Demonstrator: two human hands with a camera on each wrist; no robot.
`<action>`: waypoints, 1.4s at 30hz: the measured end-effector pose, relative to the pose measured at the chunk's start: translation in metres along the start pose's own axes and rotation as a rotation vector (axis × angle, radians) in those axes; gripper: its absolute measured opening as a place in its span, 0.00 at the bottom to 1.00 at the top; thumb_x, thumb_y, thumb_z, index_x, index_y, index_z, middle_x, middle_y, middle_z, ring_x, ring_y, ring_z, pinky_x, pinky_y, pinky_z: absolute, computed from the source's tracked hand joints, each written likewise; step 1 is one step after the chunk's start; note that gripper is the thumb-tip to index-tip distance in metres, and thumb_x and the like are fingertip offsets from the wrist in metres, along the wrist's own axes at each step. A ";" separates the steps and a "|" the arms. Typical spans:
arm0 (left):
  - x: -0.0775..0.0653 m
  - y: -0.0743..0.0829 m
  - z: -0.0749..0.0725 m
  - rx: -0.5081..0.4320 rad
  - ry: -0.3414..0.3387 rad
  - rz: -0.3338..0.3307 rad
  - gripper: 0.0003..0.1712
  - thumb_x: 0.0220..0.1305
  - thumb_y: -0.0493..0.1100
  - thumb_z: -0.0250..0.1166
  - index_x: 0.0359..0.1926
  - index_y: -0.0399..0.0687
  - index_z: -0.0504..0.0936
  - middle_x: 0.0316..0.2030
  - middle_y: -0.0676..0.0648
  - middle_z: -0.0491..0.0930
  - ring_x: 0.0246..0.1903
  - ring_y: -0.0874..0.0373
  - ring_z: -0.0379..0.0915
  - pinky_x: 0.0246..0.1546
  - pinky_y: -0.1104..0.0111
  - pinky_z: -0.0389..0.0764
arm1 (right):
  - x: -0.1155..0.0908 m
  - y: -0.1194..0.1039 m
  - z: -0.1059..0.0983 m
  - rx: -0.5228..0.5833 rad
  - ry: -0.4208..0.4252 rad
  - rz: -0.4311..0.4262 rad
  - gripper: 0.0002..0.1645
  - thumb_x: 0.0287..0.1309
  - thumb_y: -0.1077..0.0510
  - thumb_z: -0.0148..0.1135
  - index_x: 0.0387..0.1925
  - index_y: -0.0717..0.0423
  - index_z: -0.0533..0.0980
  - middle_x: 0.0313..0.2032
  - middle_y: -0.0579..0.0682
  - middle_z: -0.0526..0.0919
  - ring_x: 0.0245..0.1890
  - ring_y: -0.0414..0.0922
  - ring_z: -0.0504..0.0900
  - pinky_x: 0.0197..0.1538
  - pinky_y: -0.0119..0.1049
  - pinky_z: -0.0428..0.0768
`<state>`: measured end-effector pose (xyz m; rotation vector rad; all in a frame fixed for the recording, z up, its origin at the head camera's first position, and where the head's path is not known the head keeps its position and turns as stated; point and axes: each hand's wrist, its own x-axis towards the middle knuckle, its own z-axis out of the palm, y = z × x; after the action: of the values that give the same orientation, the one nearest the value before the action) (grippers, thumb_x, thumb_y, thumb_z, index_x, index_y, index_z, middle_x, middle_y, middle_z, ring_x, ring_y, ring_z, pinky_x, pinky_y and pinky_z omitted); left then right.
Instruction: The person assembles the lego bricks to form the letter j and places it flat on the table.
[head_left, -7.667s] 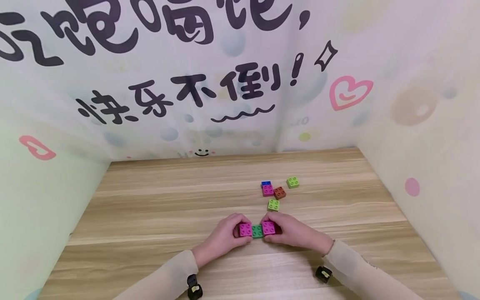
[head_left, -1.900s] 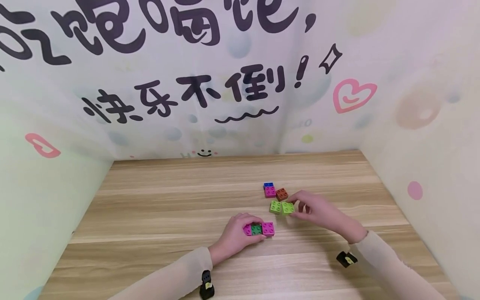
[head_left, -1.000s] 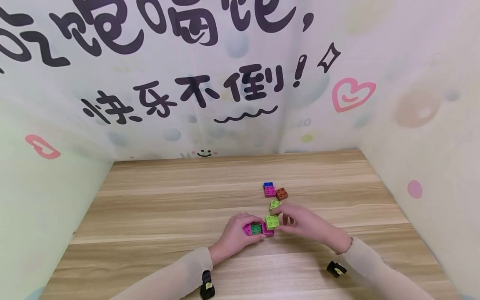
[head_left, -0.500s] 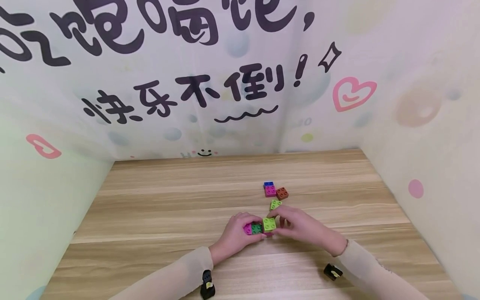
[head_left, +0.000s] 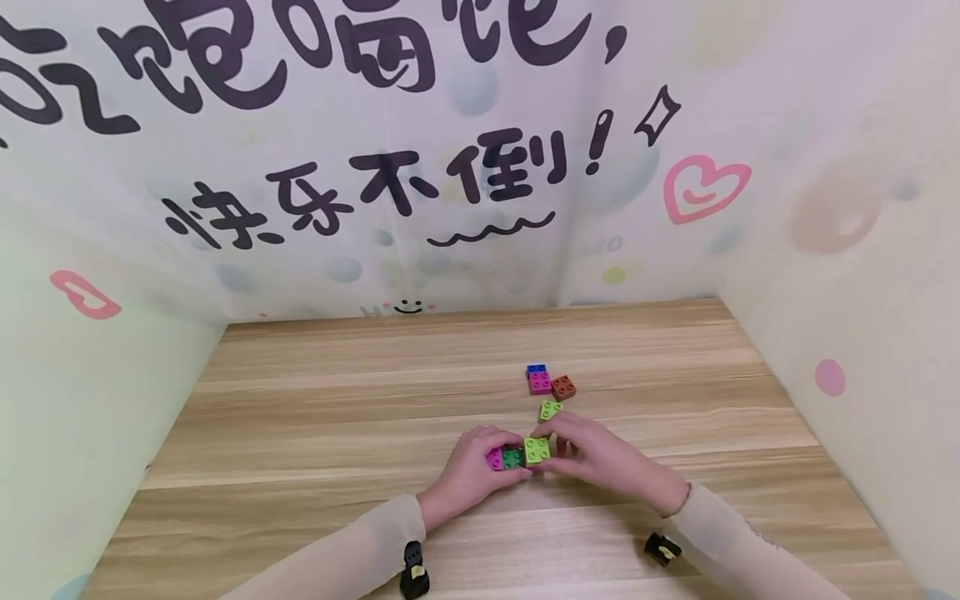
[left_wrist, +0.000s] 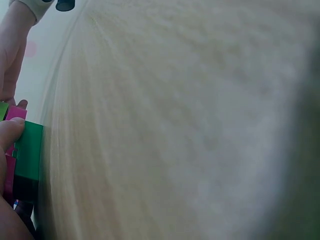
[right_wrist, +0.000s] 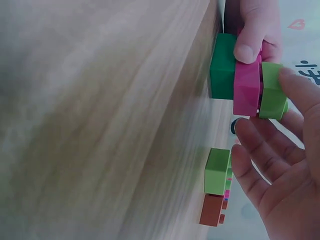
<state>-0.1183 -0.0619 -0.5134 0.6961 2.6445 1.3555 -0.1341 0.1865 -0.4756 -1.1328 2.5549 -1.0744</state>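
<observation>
My left hand point(head_left: 468, 471) grips a small build of toy building bricks: a dark green brick point(head_left: 512, 459) at the bottom with two pink bricks on top. The left pink brick point(head_left: 494, 458) is partly covered by my fingers. On the right end sits the other pink brick point(right_wrist: 246, 92), where my left thumb presses in the right wrist view. My right hand point(head_left: 603, 458) pinches a lime green brick point(head_left: 537, 451) right over that pink brick. A thin gap with pink studs shows between the two in the right wrist view.
Behind my right fingertips lies a second lime brick point(head_left: 550, 408), partly hidden. Farther back are a brown brick point(head_left: 563, 387), a pink brick point(head_left: 539, 382) and a blue brick point(head_left: 536, 368), close together. A printed curtain point(head_left: 337, 275) rises at the wooden table's point(head_left: 315, 392) back edge.
My right hand took the farther lime brick, carried it left and toward me, and lowered it over the right pink brick. My left hand keeps hold of the build.
</observation>
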 end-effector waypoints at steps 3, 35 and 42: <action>0.000 0.000 0.000 0.003 0.001 0.004 0.23 0.59 0.52 0.79 0.53 0.52 0.88 0.50 0.53 0.87 0.50 0.57 0.77 0.55 0.60 0.74 | 0.000 -0.001 0.001 0.014 0.010 0.015 0.19 0.65 0.55 0.72 0.56 0.51 0.80 0.41 0.40 0.81 0.37 0.35 0.79 0.40 0.30 0.83; -0.001 0.001 0.000 -0.004 -0.014 -0.019 0.25 0.58 0.52 0.79 0.55 0.50 0.87 0.51 0.52 0.86 0.52 0.56 0.77 0.57 0.58 0.74 | -0.007 0.001 -0.006 -0.084 0.000 0.033 0.28 0.61 0.57 0.74 0.62 0.56 0.78 0.52 0.48 0.85 0.45 0.42 0.83 0.47 0.35 0.85; 0.000 0.000 0.000 0.006 -0.009 -0.003 0.25 0.58 0.53 0.79 0.55 0.50 0.87 0.52 0.52 0.86 0.52 0.55 0.77 0.56 0.60 0.76 | -0.006 0.008 -0.030 -0.136 -0.019 0.072 0.26 0.64 0.56 0.72 0.61 0.57 0.78 0.54 0.52 0.85 0.46 0.44 0.83 0.47 0.41 0.84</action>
<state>-0.1181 -0.0624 -0.5133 0.6973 2.6426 1.3413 -0.1464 0.2106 -0.4601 -1.0654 2.6666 -0.8810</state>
